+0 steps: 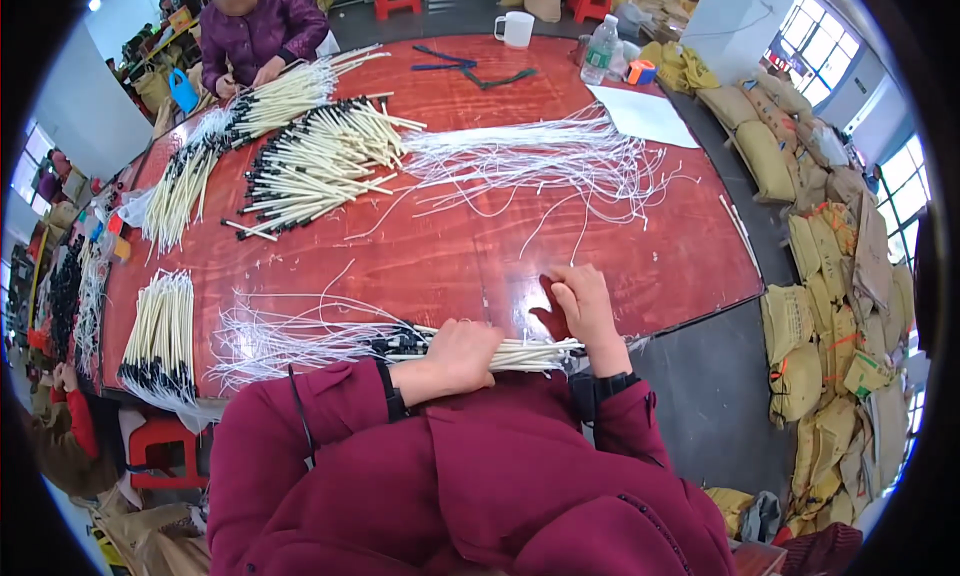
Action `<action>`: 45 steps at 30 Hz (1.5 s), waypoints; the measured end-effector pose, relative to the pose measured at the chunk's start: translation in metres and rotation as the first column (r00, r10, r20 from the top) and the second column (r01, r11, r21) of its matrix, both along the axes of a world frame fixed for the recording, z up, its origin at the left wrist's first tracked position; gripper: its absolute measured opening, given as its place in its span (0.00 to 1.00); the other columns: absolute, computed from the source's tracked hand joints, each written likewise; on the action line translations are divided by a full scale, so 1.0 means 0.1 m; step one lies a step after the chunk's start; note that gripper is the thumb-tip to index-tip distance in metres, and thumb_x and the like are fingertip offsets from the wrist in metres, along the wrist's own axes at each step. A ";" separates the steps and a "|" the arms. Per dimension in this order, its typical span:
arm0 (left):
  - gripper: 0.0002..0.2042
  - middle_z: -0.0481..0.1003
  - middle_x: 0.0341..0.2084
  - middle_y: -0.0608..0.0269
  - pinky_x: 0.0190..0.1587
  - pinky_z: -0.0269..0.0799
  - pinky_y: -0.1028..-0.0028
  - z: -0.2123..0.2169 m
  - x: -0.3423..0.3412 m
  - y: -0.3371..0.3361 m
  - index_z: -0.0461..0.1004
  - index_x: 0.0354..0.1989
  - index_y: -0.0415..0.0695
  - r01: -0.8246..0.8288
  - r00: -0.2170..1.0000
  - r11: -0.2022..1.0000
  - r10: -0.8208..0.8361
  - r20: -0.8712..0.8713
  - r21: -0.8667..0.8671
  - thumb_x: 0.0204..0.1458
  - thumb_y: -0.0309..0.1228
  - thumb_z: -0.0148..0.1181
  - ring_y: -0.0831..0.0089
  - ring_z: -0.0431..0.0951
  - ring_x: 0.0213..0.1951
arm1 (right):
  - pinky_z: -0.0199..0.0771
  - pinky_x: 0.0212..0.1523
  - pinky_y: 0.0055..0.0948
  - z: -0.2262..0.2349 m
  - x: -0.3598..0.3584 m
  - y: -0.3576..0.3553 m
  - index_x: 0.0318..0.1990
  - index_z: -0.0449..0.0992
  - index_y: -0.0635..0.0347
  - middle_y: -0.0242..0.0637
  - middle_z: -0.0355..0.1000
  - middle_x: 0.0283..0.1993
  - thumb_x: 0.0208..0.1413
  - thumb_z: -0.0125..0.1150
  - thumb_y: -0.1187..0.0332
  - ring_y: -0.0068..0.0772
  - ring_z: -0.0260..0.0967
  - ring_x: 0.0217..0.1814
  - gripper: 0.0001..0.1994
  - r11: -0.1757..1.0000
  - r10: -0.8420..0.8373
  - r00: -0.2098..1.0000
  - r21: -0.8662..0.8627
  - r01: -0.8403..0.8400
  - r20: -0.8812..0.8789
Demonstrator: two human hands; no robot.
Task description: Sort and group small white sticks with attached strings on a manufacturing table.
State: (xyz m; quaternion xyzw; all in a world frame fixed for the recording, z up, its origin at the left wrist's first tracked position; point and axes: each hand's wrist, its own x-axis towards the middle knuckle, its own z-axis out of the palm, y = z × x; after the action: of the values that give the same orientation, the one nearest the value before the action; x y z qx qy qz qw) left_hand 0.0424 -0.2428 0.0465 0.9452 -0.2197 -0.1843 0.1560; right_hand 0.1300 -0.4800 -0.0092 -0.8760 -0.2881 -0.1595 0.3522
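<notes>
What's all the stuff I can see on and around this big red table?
Table: one, glossy red-brown, fills the middle.
Stick bundle under the hands: one, cream with black ends, near edge.
Other stick piles: several, cream and black, left and far side.
Loose white strings: many, spread across the middle.
Mug: one, white, far edge.
Bottle: one, clear plastic, beside the mug.
White sheet: one, far right of the table.
Sacks: many, tan, along the right.
Stools: red, several.
Co-worker: purple jacket, far left.
Left hand: presses on the bundle.
Right hand: at the bundle's right end.
</notes>
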 end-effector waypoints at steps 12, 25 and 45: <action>0.23 0.80 0.40 0.47 0.49 0.75 0.54 -0.01 0.11 0.09 0.77 0.43 0.41 0.028 0.995 0.999 -0.031 -0.093 -0.036 0.42 0.40 0.74 0.49 0.80 0.47 | 0.64 0.48 0.40 0.04 -0.07 -0.04 0.46 0.78 0.57 0.34 0.77 0.37 0.60 0.61 0.61 0.42 0.70 0.44 0.12 1.000 -0.015 1.000 0.011 0.016 -0.027; 0.23 0.77 0.39 0.44 0.49 0.74 0.53 -0.11 0.22 0.20 0.70 0.42 0.36 0.097 0.993 0.992 -0.102 -0.060 -0.084 0.43 0.35 0.73 0.45 0.77 0.47 | 0.65 0.48 0.39 0.03 -0.04 -0.04 0.46 0.78 0.58 0.35 0.77 0.38 0.58 0.63 0.65 0.42 0.70 0.43 0.11 0.999 -0.034 0.999 0.006 0.034 -0.022; 0.23 0.79 0.36 0.43 0.46 0.77 0.54 -0.11 0.54 0.56 0.76 0.39 0.38 -0.136 0.989 0.990 0.135 0.063 0.022 0.33 0.36 0.72 0.46 0.80 0.43 | 0.73 0.46 0.37 0.29 -0.07 -0.03 0.46 0.80 0.63 0.43 0.78 0.43 0.60 0.61 0.71 0.42 0.75 0.42 0.10 0.998 -0.051 0.992 -0.029 0.055 0.113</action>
State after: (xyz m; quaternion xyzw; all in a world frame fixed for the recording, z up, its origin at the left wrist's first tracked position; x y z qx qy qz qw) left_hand 0.0967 -0.1864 0.0355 0.9652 -0.1572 -0.1469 0.1486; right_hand 0.1229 -0.4829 0.0194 -0.8785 -0.2866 -0.2135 0.3171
